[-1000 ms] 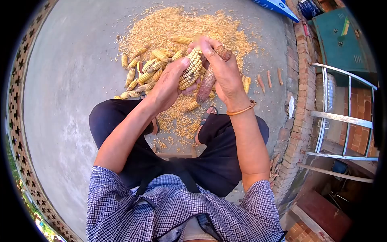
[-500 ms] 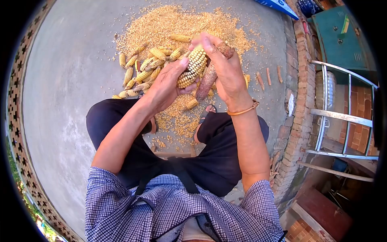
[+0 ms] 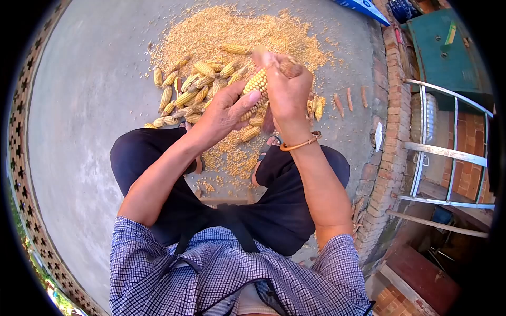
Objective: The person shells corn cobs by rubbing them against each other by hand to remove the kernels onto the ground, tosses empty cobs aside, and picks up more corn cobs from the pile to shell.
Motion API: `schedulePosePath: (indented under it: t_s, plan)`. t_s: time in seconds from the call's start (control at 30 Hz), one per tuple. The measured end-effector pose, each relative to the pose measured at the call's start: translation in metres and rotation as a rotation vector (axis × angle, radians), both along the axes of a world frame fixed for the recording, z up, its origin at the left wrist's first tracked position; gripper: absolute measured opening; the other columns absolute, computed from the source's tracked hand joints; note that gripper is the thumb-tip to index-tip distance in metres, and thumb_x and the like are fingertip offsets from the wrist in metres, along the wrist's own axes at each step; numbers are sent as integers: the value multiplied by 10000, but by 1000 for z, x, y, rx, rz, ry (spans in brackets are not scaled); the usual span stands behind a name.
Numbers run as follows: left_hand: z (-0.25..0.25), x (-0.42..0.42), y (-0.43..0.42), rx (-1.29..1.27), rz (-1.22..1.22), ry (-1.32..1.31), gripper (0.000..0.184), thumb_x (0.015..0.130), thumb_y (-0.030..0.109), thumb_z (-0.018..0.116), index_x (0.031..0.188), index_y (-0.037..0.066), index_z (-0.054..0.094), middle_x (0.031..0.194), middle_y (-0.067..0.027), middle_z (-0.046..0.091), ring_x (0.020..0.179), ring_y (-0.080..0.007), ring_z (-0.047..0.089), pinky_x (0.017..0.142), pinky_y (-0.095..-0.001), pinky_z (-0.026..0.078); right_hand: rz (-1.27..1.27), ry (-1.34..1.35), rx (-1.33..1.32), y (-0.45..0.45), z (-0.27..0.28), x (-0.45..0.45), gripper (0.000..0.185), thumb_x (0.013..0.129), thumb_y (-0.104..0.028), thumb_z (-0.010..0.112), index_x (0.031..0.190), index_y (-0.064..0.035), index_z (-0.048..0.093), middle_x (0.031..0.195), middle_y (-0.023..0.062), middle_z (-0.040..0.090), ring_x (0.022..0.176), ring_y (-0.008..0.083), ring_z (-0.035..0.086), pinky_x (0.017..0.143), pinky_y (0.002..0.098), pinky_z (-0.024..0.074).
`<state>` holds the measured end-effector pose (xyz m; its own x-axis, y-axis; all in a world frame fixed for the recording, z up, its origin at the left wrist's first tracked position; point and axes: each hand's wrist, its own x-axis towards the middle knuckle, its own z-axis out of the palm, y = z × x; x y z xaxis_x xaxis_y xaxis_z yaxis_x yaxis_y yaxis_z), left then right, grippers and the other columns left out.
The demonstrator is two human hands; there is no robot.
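Observation:
My left hand (image 3: 227,108) is wrapped round an ear of corn (image 3: 257,84), its thumb lying along the yellow kernels. My right hand (image 3: 289,95) is closed round a bare reddish-brown corncob (image 3: 291,67) and presses against the upper part of the ear. One end of the cob shows above the right fist, while its darker lower part shows below, between the hands. Beyond the left hand lies a heap of corn ears (image 3: 203,81), some with kernels partly gone. Loose kernels (image 3: 211,26) are spread thickly on the concrete behind the heap.
More kernels (image 3: 232,160) lie between my feet. Several bare cobs (image 3: 349,98) rest on the floor at the right. A low brick edging (image 3: 390,137) runs along the right side, with a metal ladder-like frame (image 3: 448,151) and a green cabinet (image 3: 445,50) beyond it.
My right hand has turned and moved slightly left and down, closing over the ear's upper part with the cob. The ear now sits more hidden between both hands.

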<state>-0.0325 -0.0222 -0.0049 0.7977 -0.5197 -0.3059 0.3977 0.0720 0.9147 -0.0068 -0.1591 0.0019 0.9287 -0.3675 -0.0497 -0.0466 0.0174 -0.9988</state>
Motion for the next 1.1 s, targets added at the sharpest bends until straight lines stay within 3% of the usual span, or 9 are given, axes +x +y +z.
schedulePosePath:
  t_s: [0.13, 0.23, 0.47, 0.6, 0.73, 0.83, 0.93, 1.03, 1.1]
  plan:
    - [-1, 3, 7, -254, -50, 218, 357, 1016, 395, 521, 1150, 65, 542, 925, -13, 570, 649, -35, 460, 487, -188, 331, 16, 13, -52, -4, -1, 3, 169, 933, -164, 671, 861, -11, 676, 786, 46, 678, 718, 104, 635, 650, 250, 515]
    - [7, 3, 8, -276, -11, 295, 358, 1008, 384, 538, 1153, 57, 532, 911, -40, 584, 605, -48, 469, 454, -190, 312, 146, 71, 198, -13, 5, 3, 223, 948, -214, 660, 862, -8, 674, 801, 53, 688, 710, 112, 640, 650, 253, 522]
    - [0, 11, 12, -74, -19, 23, 338, 991, 294, 585, 1172, 13, 537, 872, -51, 606, 614, -73, 511, 495, -211, 380, 293, 8, 213, -11, 10, 1, 273, 925, -229, 695, 1048, 13, 666, 930, 31, 664, 874, 99, 608, 794, 265, 492]
    - [-17, 6, 0, 372, 171, -907, 403, 923, 235, 669, 1176, -64, 574, 859, -39, 612, 711, -77, 535, 637, -271, 466, 172, 3, 49, 0, 0, -1, 191, 914, -165, 690, 922, 25, 669, 772, 39, 671, 703, 97, 624, 637, 250, 483]
    - [8, 2, 4, 205, -34, -374, 355, 886, 200, 697, 1101, -67, 607, 872, -85, 678, 838, -101, 583, 778, -305, 488, 73, -29, 46, -3, 0, 6, 186, 911, -122, 670, 788, 17, 661, 657, 45, 650, 572, 92, 606, 534, 257, 460]
    - [1, 2, 4, 138, 30, -323, 328, 875, 196, 704, 1074, -50, 619, 868, -55, 667, 830, -89, 574, 767, -304, 488, 140, -41, 33, -8, 1, 11, 191, 916, -142, 680, 809, 16, 661, 680, 44, 658, 585, 93, 610, 549, 259, 474]
    - [2, 7, 11, 114, 28, -233, 376, 880, 231, 698, 1160, 11, 577, 784, 44, 544, 679, -26, 476, 587, -220, 405, 191, -80, 58, -11, 11, 6, 201, 922, -164, 688, 845, 18, 654, 720, 43, 670, 638, 84, 620, 596, 244, 492]
    - [-4, 8, 13, 167, 62, -302, 356, 874, 208, 697, 1142, 0, 589, 849, 16, 593, 733, -57, 536, 640, -252, 445, 274, -69, -198, -14, 24, 2, 198, 922, -180, 690, 836, -7, 648, 751, 39, 681, 727, 91, 638, 651, 258, 510]
    - [-14, 12, 12, 181, 103, -520, 329, 861, 185, 700, 1104, -11, 598, 905, -5, 622, 783, -97, 576, 692, -289, 467, 373, -358, -563, -10, 17, 3, 236, 863, -233, 736, 801, -29, 634, 738, 70, 665, 765, 182, 657, 719, 354, 536]
